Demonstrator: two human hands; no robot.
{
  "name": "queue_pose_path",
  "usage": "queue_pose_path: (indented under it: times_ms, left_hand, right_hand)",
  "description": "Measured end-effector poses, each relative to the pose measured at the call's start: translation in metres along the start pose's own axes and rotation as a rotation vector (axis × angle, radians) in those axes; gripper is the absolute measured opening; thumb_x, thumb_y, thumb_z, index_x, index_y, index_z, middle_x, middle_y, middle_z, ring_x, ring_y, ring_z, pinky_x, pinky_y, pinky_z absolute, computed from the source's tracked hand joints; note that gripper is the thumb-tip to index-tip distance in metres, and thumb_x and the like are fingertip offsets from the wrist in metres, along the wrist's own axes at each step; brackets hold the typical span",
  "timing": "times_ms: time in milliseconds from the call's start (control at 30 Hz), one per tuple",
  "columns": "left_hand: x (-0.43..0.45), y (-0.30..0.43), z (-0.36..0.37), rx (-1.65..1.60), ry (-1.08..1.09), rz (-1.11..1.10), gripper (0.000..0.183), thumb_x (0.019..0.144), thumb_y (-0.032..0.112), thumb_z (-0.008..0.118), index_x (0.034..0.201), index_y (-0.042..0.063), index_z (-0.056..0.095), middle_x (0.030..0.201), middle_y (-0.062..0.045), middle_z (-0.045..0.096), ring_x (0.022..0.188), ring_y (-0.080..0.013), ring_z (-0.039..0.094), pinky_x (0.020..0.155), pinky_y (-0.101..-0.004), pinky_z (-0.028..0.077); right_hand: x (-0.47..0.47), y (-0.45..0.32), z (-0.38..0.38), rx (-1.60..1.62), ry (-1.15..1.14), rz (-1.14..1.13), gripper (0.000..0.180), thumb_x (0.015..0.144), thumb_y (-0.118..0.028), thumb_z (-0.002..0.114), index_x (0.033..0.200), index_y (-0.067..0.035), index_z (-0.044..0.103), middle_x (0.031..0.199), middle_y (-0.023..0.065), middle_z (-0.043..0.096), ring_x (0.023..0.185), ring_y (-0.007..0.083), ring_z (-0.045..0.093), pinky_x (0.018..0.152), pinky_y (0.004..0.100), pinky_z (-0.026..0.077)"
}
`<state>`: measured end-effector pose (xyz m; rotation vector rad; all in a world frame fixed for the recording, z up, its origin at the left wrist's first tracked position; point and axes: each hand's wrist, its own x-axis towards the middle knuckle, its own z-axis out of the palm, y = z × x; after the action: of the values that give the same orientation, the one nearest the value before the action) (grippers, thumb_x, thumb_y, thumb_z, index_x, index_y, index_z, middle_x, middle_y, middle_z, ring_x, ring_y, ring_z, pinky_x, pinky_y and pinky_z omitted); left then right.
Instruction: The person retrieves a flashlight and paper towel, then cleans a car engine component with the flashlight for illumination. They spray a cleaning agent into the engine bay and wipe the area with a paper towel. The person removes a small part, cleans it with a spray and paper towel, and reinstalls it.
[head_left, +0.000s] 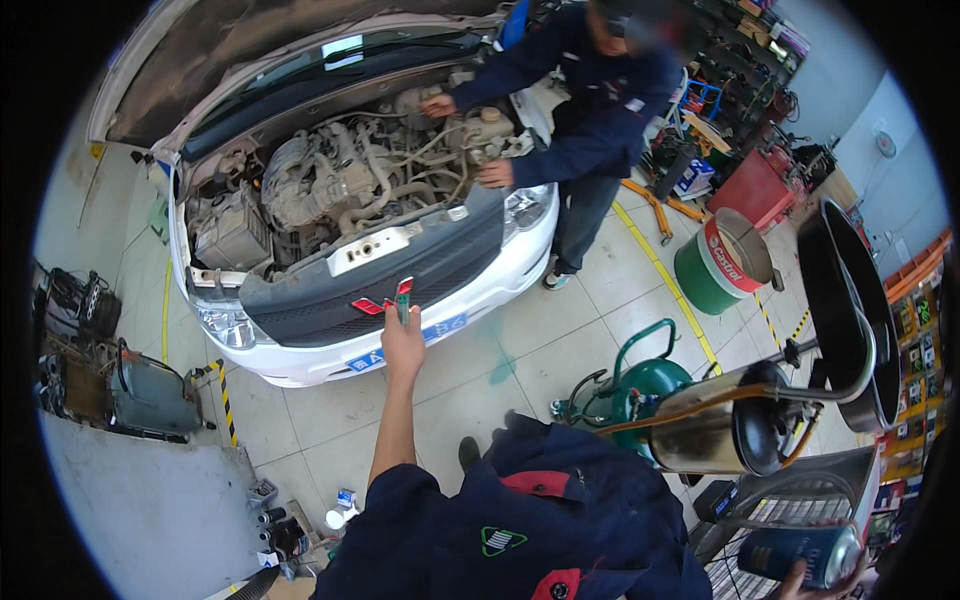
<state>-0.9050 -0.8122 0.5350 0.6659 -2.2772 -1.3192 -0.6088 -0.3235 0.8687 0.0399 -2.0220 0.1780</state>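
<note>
My left hand (403, 341) is stretched out towards the white car's front and holds a small green hand tool (403, 304) upright; its exact kind cannot be told. Behind it is the dark grille (300, 319) with a red emblem (367, 305). Low at the right, my right hand (806, 581) is wrapped around a blue metal can (787, 555) lying on its side. The car's hood stands raised over a dusty engine (337, 180). A co-worker (592, 97) in dark blue leans over the engine bay from the right, both hands over its parts.
A green wheeled tank (652, 379) with a metal cylinder (697, 427) and hoses stands to my right, near a black round pan (847, 315). Beyond are a green-and-red drum (724, 262) and an orange jack (660, 206). A grey cabinet top (150, 502) is at my left.
</note>
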Motion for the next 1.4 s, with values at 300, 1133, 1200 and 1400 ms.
queue_pose_path:
  times_ms: [300, 1133, 1200, 1400]
  left_hand:
    - [0.053, 0.053, -0.068, -0.055, 0.104, 0.091, 0.022, 0.097, 0.023, 0.061, 0.102, 0.002, 0.056, 0.082, -0.018, 0.062, 0.071, -0.0329, 0.059, 0.067, -0.0392, 0.047]
    - [0.311, 0.07, -0.188, 0.472, -0.084, 0.009, 0.026, 0.097, 0.029, 0.06, 0.111, 0.007, 0.058, 0.077, -0.019, 0.064, 0.073, -0.0422, 0.062, 0.062, -0.0467, 0.045]
    - [0.349, 0.05, -0.188, 0.409, -0.153, 0.11, 0.026, 0.097, 0.029, 0.061, 0.111, 0.007, 0.057, 0.079, -0.019, 0.063, 0.073, -0.0414, 0.06, 0.063, -0.0459, 0.045]
    - [0.451, 0.009, -0.154, 0.398, -0.269, 0.133, 0.028, 0.097, 0.029, 0.061, 0.112, 0.007, 0.056, 0.075, -0.022, 0.059, 0.072, -0.0443, 0.058, 0.063, -0.0445, 0.044]
  right_hand:
    - [0.028, -0.05, 0.185, 0.533, -0.563, 0.266, 0.085, 0.062, -0.018, 0.073, 0.136, -0.007, 0.032, 0.123, 0.0189, 0.047, 0.103, 0.0277, 0.057, 0.089, 0.0396, 0.05]
    - [0.124, -0.354, 0.678, 1.14, -1.243, 0.074, 0.065, 0.07, -0.009, 0.073, 0.13, -0.009, 0.047, 0.114, 0.0084, 0.053, 0.103, 0.0183, 0.054, 0.091, 0.0327, 0.046]
    - [0.13, -0.388, 0.712, 1.108, -1.237, 0.053, 0.065, 0.071, -0.01, 0.073, 0.13, -0.009, 0.047, 0.113, 0.0079, 0.054, 0.1, 0.0181, 0.055, 0.09, 0.0324, 0.047]
    - [0.11, -0.492, 0.828, 1.081, -1.234, 0.018, 0.062, 0.074, -0.016, 0.078, 0.129, -0.015, 0.05, 0.111, 0.0085, 0.064, 0.093, 0.0181, 0.062, 0.085, 0.0332, 0.051]
